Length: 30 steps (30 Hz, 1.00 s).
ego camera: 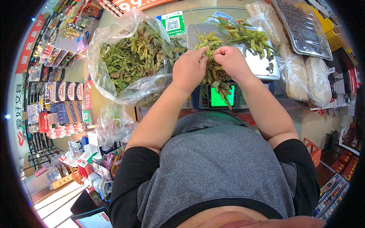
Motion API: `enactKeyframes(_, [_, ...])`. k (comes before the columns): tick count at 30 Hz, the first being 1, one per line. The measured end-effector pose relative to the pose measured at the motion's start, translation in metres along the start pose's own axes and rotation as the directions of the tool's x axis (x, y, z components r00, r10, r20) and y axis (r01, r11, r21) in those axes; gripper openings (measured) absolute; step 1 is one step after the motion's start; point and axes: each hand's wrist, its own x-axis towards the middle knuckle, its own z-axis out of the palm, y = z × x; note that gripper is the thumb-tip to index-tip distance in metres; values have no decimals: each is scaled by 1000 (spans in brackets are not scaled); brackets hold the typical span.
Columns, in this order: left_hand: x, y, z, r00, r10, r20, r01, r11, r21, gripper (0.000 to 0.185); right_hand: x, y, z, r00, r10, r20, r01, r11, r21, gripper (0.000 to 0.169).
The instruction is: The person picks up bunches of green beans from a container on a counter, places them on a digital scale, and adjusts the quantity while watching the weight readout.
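My left hand (pixel 190 67) and my right hand (pixel 232 61) meet over the near left part of a digital scale's metal pan (pixel 258 67). Between them they hold a bunch of green soybean pods on stems (pixel 210 45), pinched in the fingers of both. Its withered leaves and brownish pods hang down across the scale's lit green display (pixel 222 95). Another bunch of soybean pods (pixel 256 41) lies on the far right part of the pan. Left of my hands a clear plastic bag (pixel 97 68) gapes wide, full of soybean plants (pixel 134 57) with pods and leaves.
Tied plastic bags (pixel 293 74) of pale contents and a clear plastic tray (pixel 309 31) of dark contents stand right of the scale. A green card with a printed code (pixel 172 24) lies beyond the open bag. A second clear bag (pixel 114 122) and packed shelves (pixel 64 91) are at the left.
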Motion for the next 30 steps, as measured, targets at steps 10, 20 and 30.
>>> enactKeyframes(10, [0, -11, 4, 934, 357, 0, -345, 905, 250, 34, 5, 2, 5, 993, 118, -4, -115, 971, 209, 12])
enactKeyframes(20, [0, -13, 4, 930, 369, -8, -356, 902, 244, 32, 7, 4, 7, 992, 122, -40, -113, 977, 179, 11])
enactKeyframes(30, [3, -16, 12, 948, 316, -26, -311, 943, 121, 12, 6, -1, 7, 992, 124, -20, -118, 972, 205, 10])
